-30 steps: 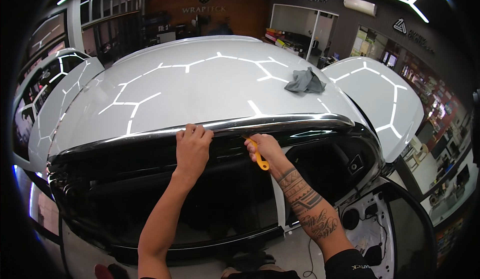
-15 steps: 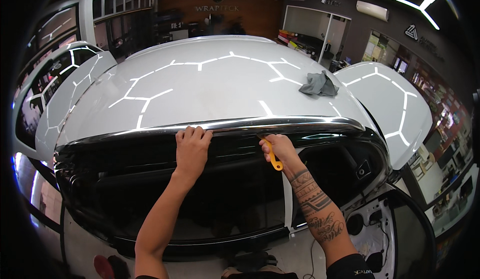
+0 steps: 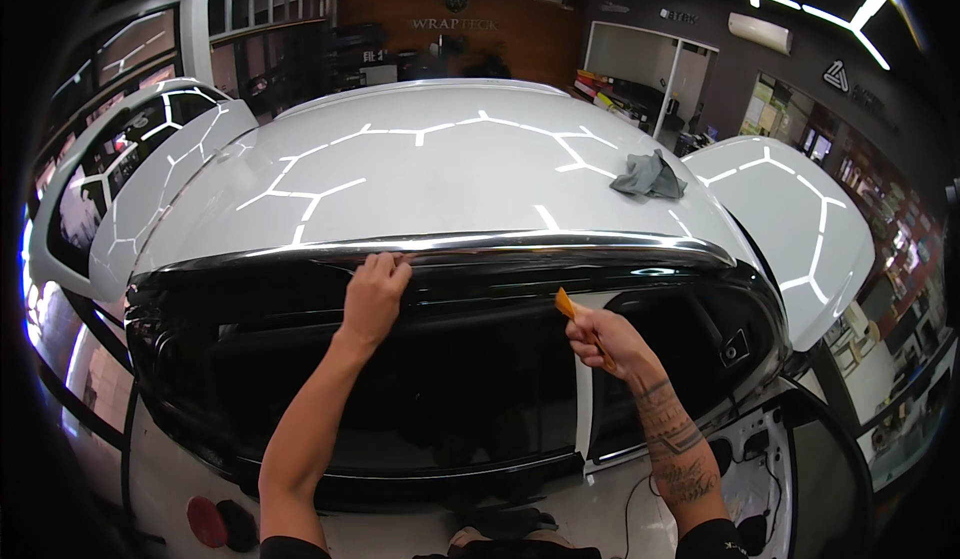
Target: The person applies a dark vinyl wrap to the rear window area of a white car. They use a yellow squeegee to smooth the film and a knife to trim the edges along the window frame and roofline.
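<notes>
Brown wall (image 3: 540,49), glossy car roof (image 3: 400,189), grey cloth (image 3: 650,176), left hand (image 3: 372,294) curled at trim (image 3: 530,243), grasp unclear, right hand (image 3: 615,339) holding orange tool (image 3: 565,303)

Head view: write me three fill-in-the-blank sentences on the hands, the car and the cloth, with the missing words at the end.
1. The left hand is at the trim, while the tool is held in the ____.
2. The cloth lies on the car's ____.
3. The colour of that cloth is ____.

Missing words: right hand; roof; grey.
</notes>
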`<state>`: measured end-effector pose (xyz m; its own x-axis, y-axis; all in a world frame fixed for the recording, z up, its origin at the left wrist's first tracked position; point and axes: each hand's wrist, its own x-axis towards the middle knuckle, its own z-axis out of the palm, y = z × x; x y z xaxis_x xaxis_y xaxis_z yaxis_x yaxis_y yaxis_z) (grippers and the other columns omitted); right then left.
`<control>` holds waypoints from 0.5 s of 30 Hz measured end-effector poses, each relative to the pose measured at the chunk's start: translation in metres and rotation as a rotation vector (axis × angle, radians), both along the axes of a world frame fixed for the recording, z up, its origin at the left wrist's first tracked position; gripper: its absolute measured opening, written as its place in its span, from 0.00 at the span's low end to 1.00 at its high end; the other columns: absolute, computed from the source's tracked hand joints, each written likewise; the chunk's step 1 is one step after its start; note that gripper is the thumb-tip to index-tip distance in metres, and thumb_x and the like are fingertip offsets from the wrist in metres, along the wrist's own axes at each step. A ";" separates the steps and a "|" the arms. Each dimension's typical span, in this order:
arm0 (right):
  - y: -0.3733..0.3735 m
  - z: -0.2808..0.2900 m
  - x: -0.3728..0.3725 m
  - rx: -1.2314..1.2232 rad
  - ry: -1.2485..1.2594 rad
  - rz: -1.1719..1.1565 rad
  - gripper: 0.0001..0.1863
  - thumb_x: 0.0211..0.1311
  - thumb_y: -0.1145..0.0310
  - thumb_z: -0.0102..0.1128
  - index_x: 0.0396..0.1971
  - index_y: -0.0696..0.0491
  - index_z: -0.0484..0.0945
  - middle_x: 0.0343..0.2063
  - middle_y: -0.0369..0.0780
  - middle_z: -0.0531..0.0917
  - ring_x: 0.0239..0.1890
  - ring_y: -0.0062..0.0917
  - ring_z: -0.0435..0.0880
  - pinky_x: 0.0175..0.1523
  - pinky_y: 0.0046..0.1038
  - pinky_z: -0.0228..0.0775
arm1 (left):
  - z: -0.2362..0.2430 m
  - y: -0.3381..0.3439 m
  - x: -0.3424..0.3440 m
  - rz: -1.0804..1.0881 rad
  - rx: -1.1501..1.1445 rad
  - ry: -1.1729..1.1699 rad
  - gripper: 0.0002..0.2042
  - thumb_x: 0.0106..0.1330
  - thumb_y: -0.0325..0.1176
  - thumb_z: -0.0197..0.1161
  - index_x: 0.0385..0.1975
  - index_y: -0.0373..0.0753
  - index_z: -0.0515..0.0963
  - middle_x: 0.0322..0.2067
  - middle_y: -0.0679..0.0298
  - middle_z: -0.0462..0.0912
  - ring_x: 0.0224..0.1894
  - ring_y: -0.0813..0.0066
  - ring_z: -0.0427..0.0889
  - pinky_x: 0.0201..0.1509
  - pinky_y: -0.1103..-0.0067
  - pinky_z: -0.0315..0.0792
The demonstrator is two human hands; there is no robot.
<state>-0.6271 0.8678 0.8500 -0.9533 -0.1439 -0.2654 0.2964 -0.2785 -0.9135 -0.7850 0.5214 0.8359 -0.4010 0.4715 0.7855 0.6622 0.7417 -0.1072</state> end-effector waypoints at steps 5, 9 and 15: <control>-0.016 -0.012 0.003 1.150 0.978 -0.059 0.26 0.71 0.69 0.52 0.68 0.55 0.67 0.28 0.42 0.72 0.22 0.35 0.73 0.30 0.36 0.70 | -0.001 0.001 0.002 -0.036 -0.023 -0.006 0.03 0.59 0.23 0.59 0.30 0.39 0.77 0.32 0.60 0.75 0.36 0.64 0.78 0.37 0.70 0.74; -0.054 0.006 -0.005 1.538 0.731 -0.259 0.21 0.61 0.72 0.58 0.55 0.56 0.77 0.36 0.45 0.74 0.34 0.43 0.81 0.40 0.39 0.76 | 0.010 -0.006 -0.002 -0.179 0.031 -0.079 0.05 0.58 0.21 0.65 0.32 0.36 0.78 0.33 0.59 0.76 0.37 0.60 0.79 0.42 0.67 0.75; -0.070 0.010 -0.021 1.556 0.751 -0.250 0.14 0.54 0.78 0.57 0.42 0.60 0.81 0.42 0.46 0.74 0.33 0.46 0.83 0.38 0.42 0.78 | 0.011 -0.019 -0.008 -0.187 0.040 -0.220 0.11 0.57 0.22 0.69 0.40 0.39 0.81 0.37 0.61 0.79 0.44 0.62 0.78 0.50 0.68 0.73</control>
<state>-0.6481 0.7980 0.8596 -0.8810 -0.0483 0.4706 -0.1896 0.9474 -0.2578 -0.7933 0.5025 0.8467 -0.4725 0.5236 0.7090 0.7920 0.6052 0.0809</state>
